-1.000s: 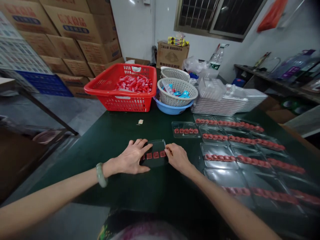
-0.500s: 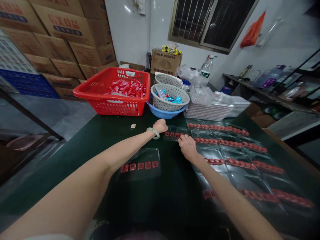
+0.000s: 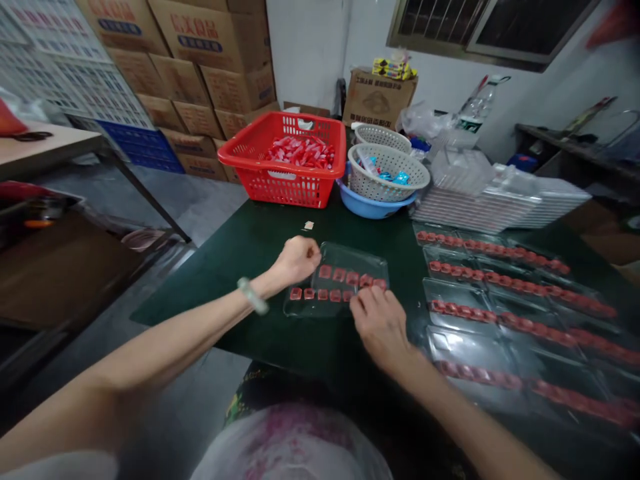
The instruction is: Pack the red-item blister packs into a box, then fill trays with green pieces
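Two clear plastic trays lie overlapped on the dark green table (image 3: 235, 260) in front of me. The upper tray (image 3: 356, 261) carries a row of small red pieces and partly covers the lower tray (image 3: 307, 305), which has its own red row. My left hand (image 3: 297, 259), a pale bangle on its wrist, is curled shut on the upper tray's left edge. Over the near right edge of that upper tray sits my right hand (image 3: 379, 321), its fingers bent and pinched on the edge.
Rows of clear trays with red pieces (image 3: 500, 287) cover the table's right side. Behind them stand a stack of empty clear trays (image 3: 480, 200), a red basket of red packets (image 3: 287, 157), white baskets in a blue bowl (image 3: 385, 177) and cardboard boxes (image 3: 200, 60).
Both hands reached to the far tray beside the rows, then drew it back toward me. It now lies partly on top of the first tray with the red row.
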`<move>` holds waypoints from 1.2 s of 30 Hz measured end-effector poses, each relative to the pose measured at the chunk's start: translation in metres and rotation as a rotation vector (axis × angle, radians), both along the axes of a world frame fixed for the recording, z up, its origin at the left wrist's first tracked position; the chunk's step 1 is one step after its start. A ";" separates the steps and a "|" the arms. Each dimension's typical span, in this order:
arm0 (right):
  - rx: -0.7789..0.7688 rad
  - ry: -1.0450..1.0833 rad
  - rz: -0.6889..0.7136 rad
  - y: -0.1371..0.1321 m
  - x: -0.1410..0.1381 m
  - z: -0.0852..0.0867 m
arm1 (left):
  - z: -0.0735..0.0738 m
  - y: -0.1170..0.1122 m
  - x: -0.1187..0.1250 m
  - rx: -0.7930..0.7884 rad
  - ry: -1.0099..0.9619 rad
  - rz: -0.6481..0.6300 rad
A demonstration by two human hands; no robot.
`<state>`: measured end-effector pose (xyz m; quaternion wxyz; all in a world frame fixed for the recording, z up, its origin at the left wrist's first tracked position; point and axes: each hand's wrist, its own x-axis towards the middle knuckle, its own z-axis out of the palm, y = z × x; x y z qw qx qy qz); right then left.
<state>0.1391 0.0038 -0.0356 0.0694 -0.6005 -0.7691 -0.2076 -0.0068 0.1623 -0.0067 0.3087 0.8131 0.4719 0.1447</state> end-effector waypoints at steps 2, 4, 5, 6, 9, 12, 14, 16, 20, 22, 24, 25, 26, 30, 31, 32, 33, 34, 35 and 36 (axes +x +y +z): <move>-0.012 0.048 0.056 -0.006 -0.022 -0.010 | -0.016 -0.012 -0.034 0.013 0.018 0.045; -0.020 0.090 0.069 -0.007 -0.037 -0.021 | -0.032 -0.020 -0.055 0.010 0.042 0.085; -0.024 0.108 0.062 -0.006 -0.041 -0.025 | -0.038 -0.021 -0.060 0.013 0.052 0.102; -0.030 0.123 0.048 -0.005 -0.044 -0.027 | -0.042 -0.022 -0.062 0.022 0.061 0.116; -0.038 0.155 -0.021 -0.001 -0.047 -0.027 | -0.039 -0.025 -0.055 0.145 0.071 0.148; -0.041 0.173 -0.064 0.003 -0.047 -0.025 | -0.028 -0.032 -0.045 0.426 0.103 -0.098; -0.047 0.202 -0.061 0.002 -0.047 -0.026 | -0.024 -0.036 -0.041 0.516 0.174 -0.377; -0.054 0.265 -0.047 -0.002 -0.044 -0.027 | -0.024 -0.036 -0.038 0.482 0.271 -0.548; 0.017 0.454 -0.053 -0.034 -0.027 -0.023 | -0.024 -0.028 -0.033 0.431 0.402 -0.610; 0.117 0.528 -0.122 -0.062 -0.011 -0.020 | -0.022 -0.025 -0.029 0.438 0.416 -0.598; 0.250 0.549 -0.217 -0.095 0.010 -0.022 | -0.021 -0.023 -0.026 0.450 0.418 -0.593; 0.314 0.534 -0.266 -0.112 0.021 -0.024 | -0.022 -0.023 -0.025 0.458 0.421 -0.598; 0.357 0.506 -0.327 -0.130 0.032 -0.028 | -0.023 -0.023 -0.024 0.466 0.426 -0.606; 0.295 0.371 -0.506 -0.183 0.065 -0.050 | -0.031 -0.022 -0.022 0.496 0.433 -0.615; 0.262 0.354 -0.518 -0.190 0.069 -0.055 | -0.032 -0.022 -0.022 0.501 0.426 -0.612; 0.234 0.345 -0.522 -0.194 0.071 -0.059 | -0.033 -0.021 -0.022 0.503 0.417 -0.610; 0.207 0.343 -0.521 -0.196 0.072 -0.062 | -0.033 -0.021 -0.022 0.504 0.407 -0.604; 0.190 0.347 -0.517 -0.196 0.071 -0.063 | -0.032 -0.020 -0.023 0.504 0.395 -0.597; 0.187 0.354 -0.506 -0.194 0.069 -0.064 | -0.031 -0.019 -0.024 0.507 0.383 -0.584; 0.190 0.362 -0.488 -0.191 0.066 -0.064 | -0.030 -0.019 -0.025 0.513 0.373 -0.568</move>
